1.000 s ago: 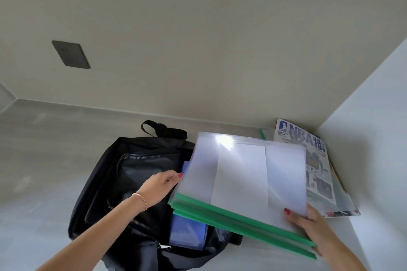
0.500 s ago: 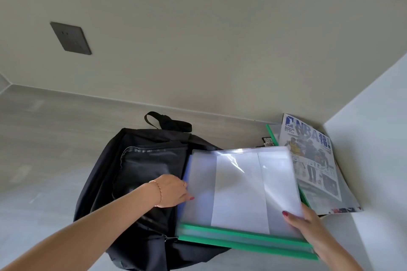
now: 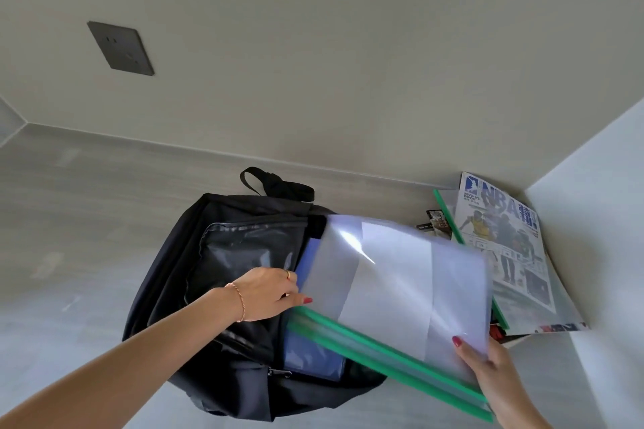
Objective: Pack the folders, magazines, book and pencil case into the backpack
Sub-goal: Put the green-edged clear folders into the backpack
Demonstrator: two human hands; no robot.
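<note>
A black backpack [image 3: 240,275] lies open on the grey surface, with a blue folder [image 3: 310,355] showing inside its opening. My right hand [image 3: 488,373] grips the near right corner of a stack of clear folders with green zip edges [image 3: 400,286], tilted over the opening. My left hand [image 3: 268,292] holds the backpack's flap at the opening's left side, its fingers partly under the folders. An NBA magazine [image 3: 505,240] lies on another green-edged folder [image 3: 449,216] in the far right corner.
A wall rises behind the backpack, carrying a dark socket plate [image 3: 120,47]. A white side panel [image 3: 599,254] closes off the right. Small dark printed items [image 3: 435,218] lie beside the magazine. The grey surface [image 3: 69,219] stretches to the left.
The folder stack has tilted and slid left, further over the backpack's opening. My left hand stays at the flap. The blue folder inside shows again.
</note>
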